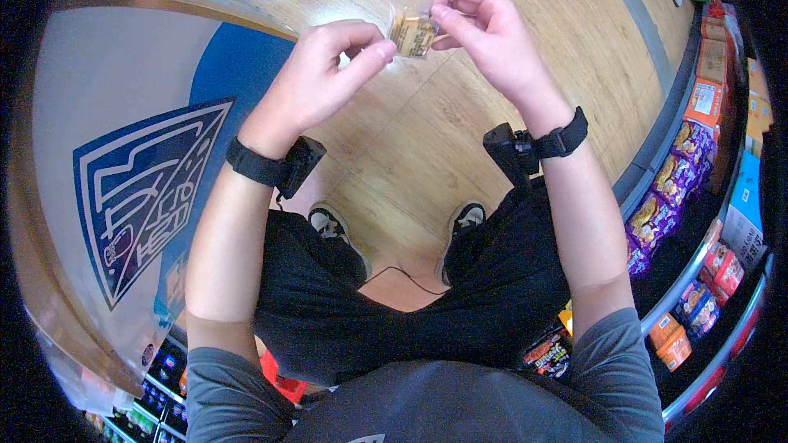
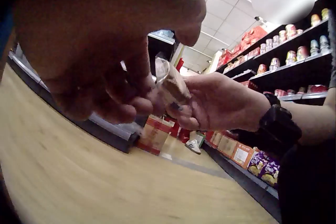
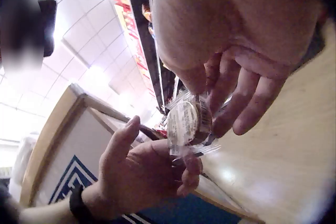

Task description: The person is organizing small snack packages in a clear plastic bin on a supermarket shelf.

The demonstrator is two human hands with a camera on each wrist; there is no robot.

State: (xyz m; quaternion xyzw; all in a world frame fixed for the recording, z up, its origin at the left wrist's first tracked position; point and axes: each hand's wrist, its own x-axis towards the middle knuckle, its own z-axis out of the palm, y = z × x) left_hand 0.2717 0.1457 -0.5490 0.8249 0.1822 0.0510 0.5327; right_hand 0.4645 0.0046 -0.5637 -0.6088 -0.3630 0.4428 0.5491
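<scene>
Plastic packet (image 1: 413, 35) sits in right fingers (image 3: 262, 103), ceiling (image 2: 214, 20) showing only in wrist views

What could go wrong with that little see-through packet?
It might slip: the right grip pinches the packet near one edge, and beneath it is the floor, so it could drop. Also, if the crinkly clear wrapper gets pulled hard, it might tear suddenly and spill what's inside.
</scene>
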